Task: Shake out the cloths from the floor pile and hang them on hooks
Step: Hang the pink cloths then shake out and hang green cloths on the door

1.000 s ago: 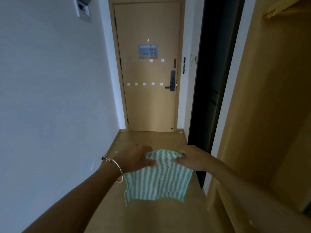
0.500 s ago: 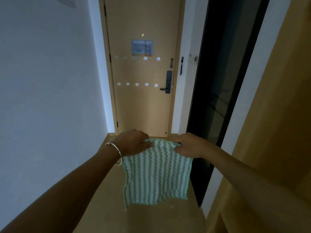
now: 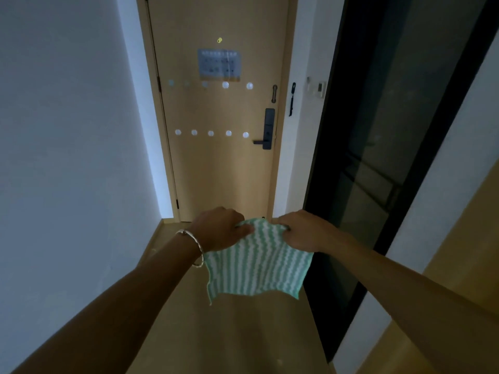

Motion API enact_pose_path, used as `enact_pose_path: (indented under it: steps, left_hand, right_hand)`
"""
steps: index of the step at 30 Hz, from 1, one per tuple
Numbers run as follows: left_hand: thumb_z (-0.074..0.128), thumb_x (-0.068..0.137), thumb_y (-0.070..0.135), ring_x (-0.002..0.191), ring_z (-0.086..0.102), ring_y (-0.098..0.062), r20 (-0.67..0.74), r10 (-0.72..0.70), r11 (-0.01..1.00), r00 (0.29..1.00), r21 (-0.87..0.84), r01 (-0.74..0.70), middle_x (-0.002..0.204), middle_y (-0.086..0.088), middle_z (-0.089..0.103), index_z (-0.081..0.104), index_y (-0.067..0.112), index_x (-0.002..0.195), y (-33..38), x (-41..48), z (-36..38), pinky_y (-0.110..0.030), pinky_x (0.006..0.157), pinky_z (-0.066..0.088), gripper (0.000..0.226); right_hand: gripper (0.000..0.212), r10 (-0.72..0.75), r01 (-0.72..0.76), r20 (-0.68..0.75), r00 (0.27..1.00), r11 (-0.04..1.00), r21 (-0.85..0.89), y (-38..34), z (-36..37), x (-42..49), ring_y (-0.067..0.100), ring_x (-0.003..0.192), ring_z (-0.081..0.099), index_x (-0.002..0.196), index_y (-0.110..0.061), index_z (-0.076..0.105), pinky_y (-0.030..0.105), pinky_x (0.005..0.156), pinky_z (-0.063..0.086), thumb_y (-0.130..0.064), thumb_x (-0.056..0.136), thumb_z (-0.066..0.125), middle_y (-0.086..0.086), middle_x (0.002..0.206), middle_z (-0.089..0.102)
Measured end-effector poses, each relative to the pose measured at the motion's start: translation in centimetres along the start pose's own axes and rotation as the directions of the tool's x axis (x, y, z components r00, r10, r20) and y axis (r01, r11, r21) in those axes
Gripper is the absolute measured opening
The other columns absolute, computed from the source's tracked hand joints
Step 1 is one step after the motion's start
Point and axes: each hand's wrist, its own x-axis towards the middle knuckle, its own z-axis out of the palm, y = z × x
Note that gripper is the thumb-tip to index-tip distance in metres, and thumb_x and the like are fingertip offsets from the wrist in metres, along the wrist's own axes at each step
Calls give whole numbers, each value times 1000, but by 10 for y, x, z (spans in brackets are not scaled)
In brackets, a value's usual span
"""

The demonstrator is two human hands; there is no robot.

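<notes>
Both hands — left, right — pinching striped cloth top edge; cloth hanging.

Left hand and right hand pinching striped cloth, door ahead

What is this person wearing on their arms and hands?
The left forearm and right forearm are bare, no sleeves in view; neither the left hand nor the right hand wears a glove. A thin silver-coloured metal bangle circles the left wrist.

One cloth, two hands, ten hooks
</notes>
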Motion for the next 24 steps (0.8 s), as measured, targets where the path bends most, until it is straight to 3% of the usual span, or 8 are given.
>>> enact_pose_path:
  steps: [5,10,14,17,19,21,24]
  left_hand:
    - [37,93,58,74,56,-17,62,-78,997,995,12,77,77,-1,58,55,15,77,-26,65,19,-29,66,43,49]
    - [44,81,71,72,58,-17,124,-175,985,977,14,175,74,-1,60,60,13,77,-50,155,22,-32,72,50,60]
    - [48,80,70,79,59,-18,130,-217,975,967,65,210,79,0,59,61,16,83,-65,232,17,-33,74,49,55]
    - [50,84,63,80,57,-18,70,-209,978,975,25,207,84,-2,62,61,17,86,-73,284,22,-33,74,48,48]
    - [50,87,59,84,59,-20,86,-200,979,976,62,195,86,-3,63,60,17,87,-77,308,29,-32,73,46,43]
    - [50,89,56,87,59,-22,72,-200,977,977,86,194,88,-5,64,57,19,85,-86,329,33,-31,71,43,38]
    - [45,93,52,93,58,-25,50,-205,976,978,83,200,94,-8,63,48,23,80,-111,355,35,-33,75,44,31]
  right_hand:
    - [22,-26,25,14,1000,997,78,35,-6,74,23,77,57,89,1,57,29,62,33,-16,93,43,13,90,61]
    - [30,-83,82,-1,997,984,160,84,-31,164,13,62,41,65,-18,35,31,62,29,-21,96,38,-2,70,44]
    - [33,-113,111,1,994,973,202,123,-63,223,9,61,43,68,-23,39,28,59,29,-38,96,45,-6,71,46]
    - [41,-162,160,-6,987,967,200,151,-80,265,18,74,60,86,-15,56,30,63,38,-55,93,48,4,84,62]
    - [44,-169,168,-8,986,971,172,165,-83,289,24,90,64,103,-13,59,32,71,46,-54,94,46,8,98,65]
    - [41,-183,182,-12,983,968,173,176,-83,314,23,93,63,110,-12,59,33,76,48,-48,97,45,6,101,64]
    - [31,-214,214,-18,977,964,156,188,-83,354,19,76,57,90,-8,55,29,60,36,-36,99,44,0,79,55]
